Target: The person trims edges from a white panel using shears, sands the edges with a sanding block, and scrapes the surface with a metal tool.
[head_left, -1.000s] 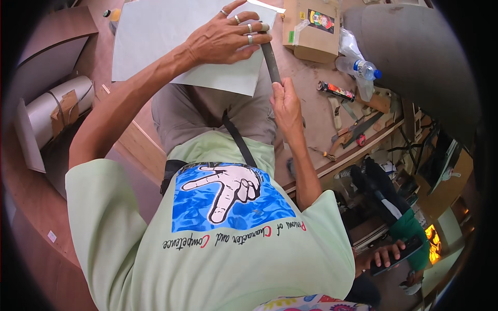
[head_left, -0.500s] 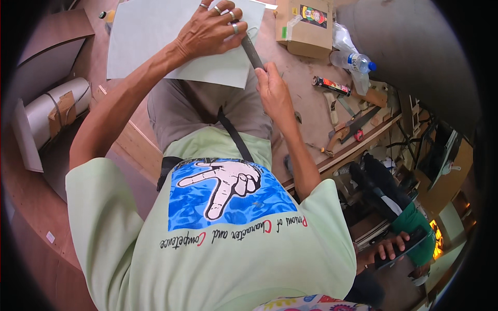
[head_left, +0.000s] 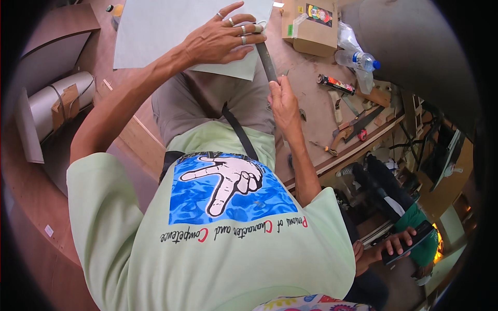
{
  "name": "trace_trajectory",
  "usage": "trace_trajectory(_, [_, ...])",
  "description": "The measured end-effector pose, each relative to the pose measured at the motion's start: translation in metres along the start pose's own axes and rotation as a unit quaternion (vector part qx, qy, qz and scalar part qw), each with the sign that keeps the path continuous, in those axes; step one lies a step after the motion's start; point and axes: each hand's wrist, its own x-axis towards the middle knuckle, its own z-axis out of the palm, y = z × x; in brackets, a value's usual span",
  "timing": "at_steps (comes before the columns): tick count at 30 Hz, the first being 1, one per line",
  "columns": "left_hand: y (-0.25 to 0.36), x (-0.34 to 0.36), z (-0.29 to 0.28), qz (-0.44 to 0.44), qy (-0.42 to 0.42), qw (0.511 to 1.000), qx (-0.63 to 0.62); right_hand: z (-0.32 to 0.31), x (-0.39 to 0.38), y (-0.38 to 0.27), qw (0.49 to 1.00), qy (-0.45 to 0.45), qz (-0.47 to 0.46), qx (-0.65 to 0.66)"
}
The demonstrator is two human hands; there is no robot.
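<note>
A white sheet or panel (head_left: 155,33) lies across the far side of my lap, its near corner above my knees. My right hand (head_left: 285,106) is closed round the near end of a long flat grey metal file (head_left: 267,63), which slants along the panel's right edge. My left hand (head_left: 223,41), with rings on several fingers, reaches over the panel with its fingers stretched and spread. Its fingertips lie at the file's far end; whether they press on it is hard to see.
To the right are a cardboard box (head_left: 314,39), a plastic bottle (head_left: 358,60), a dark tube (head_left: 336,84) and a handsaw (head_left: 363,123). A wrapped roll (head_left: 67,101) lies at left. At lower right a person's hand (head_left: 399,243) holds a phone (head_left: 410,241).
My left hand's fingers have straightened and spread. The file and my right hand have come slightly nearer to me and to the right. The whole view has shifted a little.
</note>
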Motion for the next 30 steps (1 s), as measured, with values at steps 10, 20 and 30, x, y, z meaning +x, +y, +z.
trace_trajectory(10, [0.005,0.003,-0.004,-0.017,0.102,0.993,0.053,0.003,0.005,-0.021,0.998,-0.029,-0.008,-0.060])
trace_trajectory(20, [0.001,-0.002,-0.005,-0.020,0.085,0.992,0.086,0.001,0.012,-0.022,0.999,-0.033,-0.033,-0.015])
trace_trajectory(30, [0.012,-0.019,-0.015,0.041,-0.061,0.985,-0.154,-0.003,-0.023,0.011,1.000,-0.010,0.005,-0.010])
